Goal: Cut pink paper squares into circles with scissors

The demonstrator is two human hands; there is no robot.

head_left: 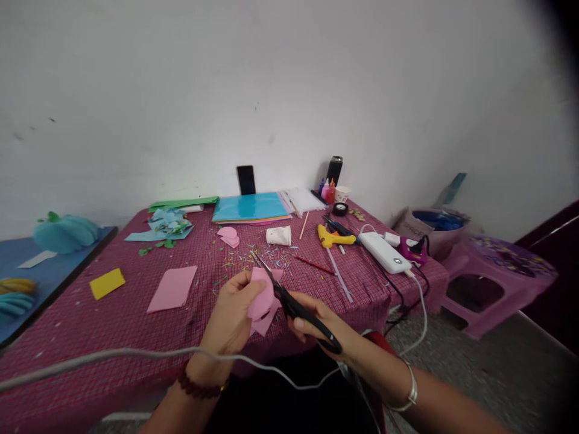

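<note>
Nearby, over the front edge of a checked tablecloth [136, 325], a left hand [233, 304] pinches pink paper [261, 300] while the right hand [316, 316] grips black-handled scissors [301, 308]. The sheets (feather-light, probably easily creased) seem best held flat near an edge, thumb clear of the blades [263, 269].

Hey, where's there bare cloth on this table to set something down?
Red checked cloth shows on the near side of the small yellow paper rectangle, left of the flat pink paper sheet. It's crowded at right, around the yellow glue gun and white rectangular power bank; tiny coloured scraps litter the middle.
</note>
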